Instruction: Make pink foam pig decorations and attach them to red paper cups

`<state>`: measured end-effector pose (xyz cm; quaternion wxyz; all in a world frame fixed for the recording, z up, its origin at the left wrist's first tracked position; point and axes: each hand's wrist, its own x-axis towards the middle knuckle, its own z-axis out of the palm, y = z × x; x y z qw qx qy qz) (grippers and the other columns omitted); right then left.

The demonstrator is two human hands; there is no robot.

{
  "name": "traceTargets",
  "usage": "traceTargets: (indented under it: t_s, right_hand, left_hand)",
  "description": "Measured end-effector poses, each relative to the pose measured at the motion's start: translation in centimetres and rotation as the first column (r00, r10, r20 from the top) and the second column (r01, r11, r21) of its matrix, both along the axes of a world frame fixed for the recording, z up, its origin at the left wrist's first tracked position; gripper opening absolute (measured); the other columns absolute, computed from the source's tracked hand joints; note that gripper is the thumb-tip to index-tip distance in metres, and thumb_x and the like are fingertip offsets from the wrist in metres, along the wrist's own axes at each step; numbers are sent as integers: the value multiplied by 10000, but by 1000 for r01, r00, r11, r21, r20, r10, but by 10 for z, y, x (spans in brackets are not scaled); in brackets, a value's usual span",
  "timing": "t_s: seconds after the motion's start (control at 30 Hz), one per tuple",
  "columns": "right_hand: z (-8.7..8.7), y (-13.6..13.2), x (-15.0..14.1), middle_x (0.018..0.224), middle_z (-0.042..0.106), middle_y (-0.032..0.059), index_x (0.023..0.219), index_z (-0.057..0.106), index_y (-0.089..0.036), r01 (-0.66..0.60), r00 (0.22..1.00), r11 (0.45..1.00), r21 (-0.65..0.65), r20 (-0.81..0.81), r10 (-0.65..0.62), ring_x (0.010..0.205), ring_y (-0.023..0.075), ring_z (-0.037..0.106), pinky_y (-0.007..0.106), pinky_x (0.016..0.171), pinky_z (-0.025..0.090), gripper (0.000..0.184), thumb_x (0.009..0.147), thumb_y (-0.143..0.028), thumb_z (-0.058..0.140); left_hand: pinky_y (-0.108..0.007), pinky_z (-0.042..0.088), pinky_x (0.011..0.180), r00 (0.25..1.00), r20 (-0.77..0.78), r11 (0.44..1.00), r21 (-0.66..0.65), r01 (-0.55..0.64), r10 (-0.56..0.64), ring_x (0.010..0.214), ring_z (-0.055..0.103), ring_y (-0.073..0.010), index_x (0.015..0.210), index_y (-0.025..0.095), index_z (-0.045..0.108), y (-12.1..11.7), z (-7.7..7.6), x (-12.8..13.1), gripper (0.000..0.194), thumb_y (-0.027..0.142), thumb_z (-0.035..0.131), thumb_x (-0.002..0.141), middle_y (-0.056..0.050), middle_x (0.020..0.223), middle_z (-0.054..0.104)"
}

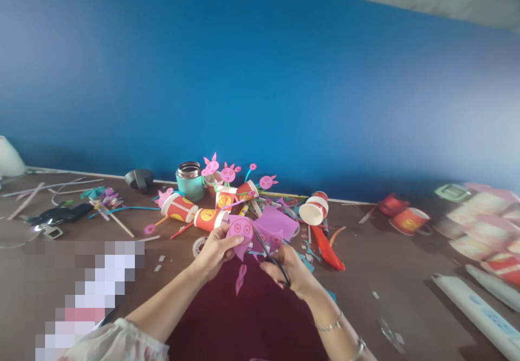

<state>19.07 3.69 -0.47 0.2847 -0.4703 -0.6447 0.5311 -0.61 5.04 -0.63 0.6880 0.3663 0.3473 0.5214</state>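
Note:
Between thumb and fingers, my left hand (217,248) grips a sheet of pink paper (239,231) with pig faces drawn on it. My right hand (290,271) is closed round the black handles of a pair of scissors (266,250), whose blades lie at the paper between the drawn shapes. A pink cut-out strip (241,279) is below the sheet, over the dark red surface. Just behind my hands lies more purple paper (276,221). A roll of tape (199,246) sits left of my left hand.
Red paper cups (177,208) with pink pig cut-outs (228,173) crowd the back. Nearby stand an open teal flask (190,182) and a white-bottomed cup (312,210). A red pouch-like item (327,248) lies right. Stacked cups (483,223) and a power strip (475,307) are far right.

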Motion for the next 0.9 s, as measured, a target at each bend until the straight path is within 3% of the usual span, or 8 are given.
traceTargets:
  t_s: [0.17,0.23,0.27,0.37,0.47,0.67,0.8,0.9]
  right_hand:
    - [4,-1,-1,356,453,-63,494,478,-158,-19,999,1000,-19,-38,18,280,34,363,146,307,267,300,731,-256,635]
    - [3,-2,-1,371,466,-82,677,565,-141,-19,998,999,-34,-65,16,284,41,370,144,306,294,151,730,-261,640]
    - [2,-2,-1,382,469,-96,823,584,-135,-16,996,999,-39,-84,12,287,45,373,145,306,309,169,730,-264,644]
    - [-4,-1,-2,411,465,-130,1186,451,-139,-21,990,999,-45,-142,14,301,59,386,154,311,342,527,722,-278,661]
    - [-10,-1,-5,431,468,-141,1333,264,-146,-21,979,998,-60,-204,9,322,67,411,159,337,346,766,707,-288,682]
    - [-26,-1,-12,488,490,-138,1412,-30,-216,84,942,996,-31,-323,-90,378,73,439,169,393,339,1061,683,-254,740]
    - [-29,-2,-14,494,466,-134,1415,50,-216,177,950,982,61,-272,-154,413,88,464,183,418,348,1070,647,-247,794]
    - [-25,-5,-16,499,485,-126,1372,169,-215,224,955,967,121,-223,-194,430,98,496,192,437,381,937,663,-260,779]
  left_hand:
    - [-167,163,374,999,-10,999,-7,-46,46,363,282,-3,687,129,602,-1,3,1,270,305,784,595,32,506,560]
    - [-166,183,360,993,-37,993,-21,-115,114,362,307,-14,745,141,616,-3,4,4,308,358,782,602,32,530,573]
    - [-167,192,351,987,-63,989,-22,-147,145,356,320,-20,771,146,622,-4,4,6,332,396,773,613,32,534,576]
    - [-174,203,329,969,-156,981,28,-192,194,335,331,-27,775,137,640,-7,3,10,377,487,721,659,22,522,579]
    - [-171,235,341,959,-189,976,99,-195,211,378,409,-48,768,124,659,-8,1,12,377,483,717,668,-1,537,599]
    - [-164,243,354,967,-143,977,49,-207,211,391,416,-44,770,113,667,-8,3,13,352,441,735,663,-3,541,605]
    - [-163,312,389,963,-68,965,-10,-264,262,481,533,-89,749,120,656,-8,3,16,345,418,770,617,-14,590,636]
    - [-157,240,342,959,-70,961,-5,-277,276,396,453,-54,737,126,644,-9,2,18,331,420,757,634,8,547,615]
